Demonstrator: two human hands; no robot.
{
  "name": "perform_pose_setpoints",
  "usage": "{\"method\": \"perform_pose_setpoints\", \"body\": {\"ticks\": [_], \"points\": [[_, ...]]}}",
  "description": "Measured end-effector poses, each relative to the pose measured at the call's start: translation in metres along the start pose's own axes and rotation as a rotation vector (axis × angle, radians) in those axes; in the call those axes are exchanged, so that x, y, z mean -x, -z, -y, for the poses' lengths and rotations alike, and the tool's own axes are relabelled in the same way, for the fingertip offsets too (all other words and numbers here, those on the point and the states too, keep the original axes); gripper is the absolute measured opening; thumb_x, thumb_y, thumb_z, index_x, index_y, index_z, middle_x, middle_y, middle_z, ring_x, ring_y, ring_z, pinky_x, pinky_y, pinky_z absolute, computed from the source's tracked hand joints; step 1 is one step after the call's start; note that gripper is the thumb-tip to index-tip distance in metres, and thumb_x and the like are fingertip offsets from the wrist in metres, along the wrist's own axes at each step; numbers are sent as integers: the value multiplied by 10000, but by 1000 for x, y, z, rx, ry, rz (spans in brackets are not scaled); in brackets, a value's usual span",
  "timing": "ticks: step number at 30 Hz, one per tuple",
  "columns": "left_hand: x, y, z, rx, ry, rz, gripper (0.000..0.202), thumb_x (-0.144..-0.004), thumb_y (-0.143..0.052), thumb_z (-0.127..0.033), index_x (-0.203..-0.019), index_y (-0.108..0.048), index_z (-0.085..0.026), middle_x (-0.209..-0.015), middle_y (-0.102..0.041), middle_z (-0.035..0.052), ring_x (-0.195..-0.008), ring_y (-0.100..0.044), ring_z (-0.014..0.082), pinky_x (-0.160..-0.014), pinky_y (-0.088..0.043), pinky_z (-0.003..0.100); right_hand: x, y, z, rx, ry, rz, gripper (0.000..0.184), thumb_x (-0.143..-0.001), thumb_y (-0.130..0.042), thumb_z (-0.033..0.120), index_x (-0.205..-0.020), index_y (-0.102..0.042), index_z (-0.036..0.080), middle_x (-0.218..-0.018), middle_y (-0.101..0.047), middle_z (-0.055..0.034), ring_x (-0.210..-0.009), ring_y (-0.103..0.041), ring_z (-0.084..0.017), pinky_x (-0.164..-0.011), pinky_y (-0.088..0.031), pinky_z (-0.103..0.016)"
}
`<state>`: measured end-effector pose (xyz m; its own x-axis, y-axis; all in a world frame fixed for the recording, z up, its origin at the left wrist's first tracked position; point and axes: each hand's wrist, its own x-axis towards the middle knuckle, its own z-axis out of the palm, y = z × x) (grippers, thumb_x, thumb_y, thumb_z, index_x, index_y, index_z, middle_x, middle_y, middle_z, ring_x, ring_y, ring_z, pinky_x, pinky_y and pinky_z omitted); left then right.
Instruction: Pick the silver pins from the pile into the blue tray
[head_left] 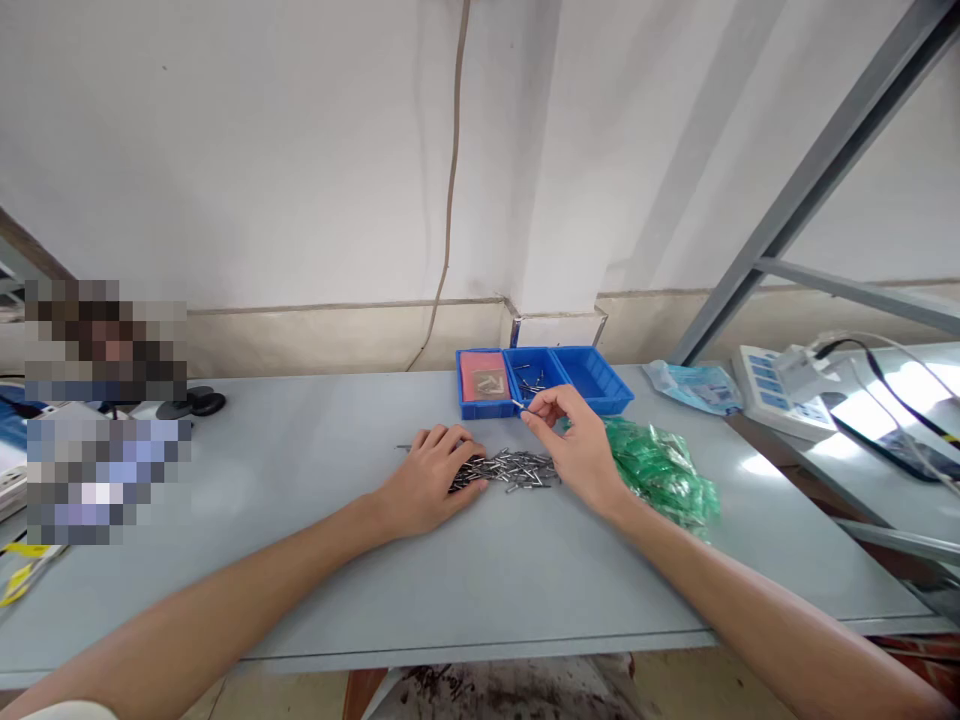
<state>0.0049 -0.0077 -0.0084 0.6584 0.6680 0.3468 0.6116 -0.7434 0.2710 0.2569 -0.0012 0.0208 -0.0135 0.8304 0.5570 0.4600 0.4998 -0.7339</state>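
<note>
Grey metal pieces (521,468), short and thin like pins, lie in a loose heap on the pale table (480,590); take this heap as the centre of a clock face. At nine o'clock the left hand (427,485) rests palm down over the heap's near end, its fingers slightly spread and bent, the thumb set apart from them along the lower edge. Whether it grips any pieces beneath the palm, I cannot tell. A thin dark piece (403,446) pokes out past its fingers toward ten o'clock.

The right hand (581,450) is at two o'clock, thumb and forefinger pinched together on one slim piece (517,404), which points toward ten o'clock at the front of the blue tray (487,410). Whether that piece touches the tray is too small to tell. The tray sits between twelve and one o'clock and has three compartments: the left one holds a pink sheet (470,372) with a small clear packet (490,384) on it, and the middle one holds a few scattered pins (534,386).

Crumpled green plastic (664,475) lies at three o'clock, just beside the right wrist. Farther out at two o'clock is a light-blue packet (694,388); toward nine o'clock, well apart, lies a black round object (208,403).
</note>
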Motion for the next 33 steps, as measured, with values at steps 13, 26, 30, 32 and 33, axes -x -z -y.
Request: {"method": "perform_pose_setpoints", "body": {"ticks": [13,26,30,32,33], "points": [[1,0,0,-2,-3,6,259,-1070,-567,-407,-1283,-597,-262,-1282,-616,71,-1105,-546,277,-960,-414,450,-1,-3,-4,-512,-304,149,256,-997,-664,475,-940,-685,226,-936,-639,-17,-677,-495,-134,-693,-443,-310],[0,1,0,-3,2,7,262,-1064,-583,-401,-1287,-593,-263,-1288,-614,69,-1116,-545,275,-960,-414,452,0,-5,-2,-457,-269,138,223,-1000,-655,458,-1020,-615,240,-903,-620,-8,-717,-525,-150,-695,-471,-301],[0,0,0,-3,1,1,254,-1068,-573,-410,-1271,-605,-262,-1285,-617,71,-1116,-549,277,-957,-418,453,3,-5,-1,-361,-206,119,199,-1019,-619,448,-1032,-588,251,-937,-612,-16,-742,-532,-161,-696,-487,-306],[0,-1,0,-4,-1,0,259,-1065,-578,-419,-1269,-610,-263,-1281,-619,72,-1106,-552,277,-956,-421,453,5,-5,-1,-345,-199,121,195,-1030,-598,448,-1036,-576,254,-932,-603,-14,-740,-533,-163,-697,-491,-312],[0,-1,0,-6,-1,0,263,-1063,-581,-422,-1271,-610,-264,-1280,-620,72,-1103,-553,277,-956,-422,453,6,-6,-1,-340,-199,124,195,-1033,-592,449,-1038,-571,255,-922,-598,-12,-735,-532,-164,-695,-491,-315]]}}
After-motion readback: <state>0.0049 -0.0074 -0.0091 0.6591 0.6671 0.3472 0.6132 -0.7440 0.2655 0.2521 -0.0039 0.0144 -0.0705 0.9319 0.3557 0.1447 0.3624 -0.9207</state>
